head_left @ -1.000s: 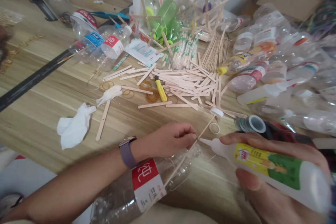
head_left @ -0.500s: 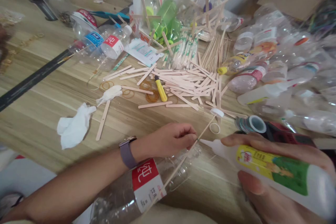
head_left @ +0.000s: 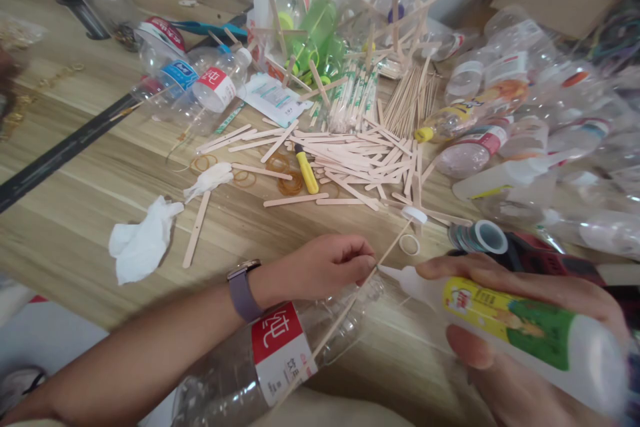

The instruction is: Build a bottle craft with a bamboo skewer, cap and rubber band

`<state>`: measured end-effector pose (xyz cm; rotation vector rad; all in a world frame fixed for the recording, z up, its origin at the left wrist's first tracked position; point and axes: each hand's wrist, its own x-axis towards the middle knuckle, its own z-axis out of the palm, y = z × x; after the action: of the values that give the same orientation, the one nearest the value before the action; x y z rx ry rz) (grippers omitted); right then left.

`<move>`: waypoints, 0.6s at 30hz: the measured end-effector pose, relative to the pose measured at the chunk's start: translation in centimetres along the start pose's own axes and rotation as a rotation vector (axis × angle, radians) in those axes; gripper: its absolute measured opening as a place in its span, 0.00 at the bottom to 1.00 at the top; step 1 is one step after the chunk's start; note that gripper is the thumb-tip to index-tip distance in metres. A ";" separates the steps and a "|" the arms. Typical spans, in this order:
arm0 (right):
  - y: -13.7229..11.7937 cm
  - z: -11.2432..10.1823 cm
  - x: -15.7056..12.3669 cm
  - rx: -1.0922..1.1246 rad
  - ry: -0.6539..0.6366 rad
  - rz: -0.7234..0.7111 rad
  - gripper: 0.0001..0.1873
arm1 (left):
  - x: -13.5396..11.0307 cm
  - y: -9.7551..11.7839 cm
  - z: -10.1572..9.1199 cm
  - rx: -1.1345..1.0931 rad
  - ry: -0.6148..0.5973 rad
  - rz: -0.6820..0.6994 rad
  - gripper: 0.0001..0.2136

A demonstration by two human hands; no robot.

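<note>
My left hand (head_left: 325, 267) pinches a thin wooden skewer (head_left: 350, 300) that runs slantwise through the neck of a clear plastic bottle (head_left: 270, 360) with a red and white label, lying near the table's front edge. A white bottle cap (head_left: 415, 215) sits on the skewer's far tip. My right hand (head_left: 520, 340) is wrapped round a white glue bottle (head_left: 505, 327) with a yellow and green label. Its nozzle (head_left: 397, 273) touches the skewer just beside my left fingertips, at the bottle's mouth.
A heap of flat wooden craft sticks (head_left: 350, 160) and skewers covers the table's middle, with a yellow tool (head_left: 305, 169) and rubber bands (head_left: 280, 170). Crumpled tissue (head_left: 143, 240) lies at left, empty bottles (head_left: 525, 120) pile up at right, and tape rolls (head_left: 477, 237) lie near my right hand.
The glue bottle drifted slightly right, then came back so its nozzle rests against the skewer. My left hand and the skewer have stayed put.
</note>
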<state>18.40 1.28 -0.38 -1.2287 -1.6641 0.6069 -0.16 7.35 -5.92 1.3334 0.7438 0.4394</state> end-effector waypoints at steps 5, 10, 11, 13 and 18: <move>-0.4 0.3 0.3 0.025 -0.015 0.036 0.18 | 0.0 -0.1 0.0 0.002 -0.002 0.004 0.07; -0.1 0.2 0.2 0.055 0.024 0.035 0.18 | 0.0 0.0 0.0 0.008 0.004 0.002 0.07; 0.0 0.2 0.1 0.044 0.020 0.024 0.17 | 0.0 0.0 0.0 0.008 0.005 0.001 0.07; 0.2 0.1 0.0 0.033 0.004 0.012 0.16 | 0.0 0.0 0.0 0.000 0.003 -0.001 0.07; -0.2 0.4 0.0 0.051 0.049 0.039 0.18 | -0.1 0.0 0.0 -0.011 0.002 -0.007 0.06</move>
<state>17.98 1.26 -0.43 -1.2323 -1.5780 0.6342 -0.19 7.32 -5.89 1.3199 0.7469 0.4390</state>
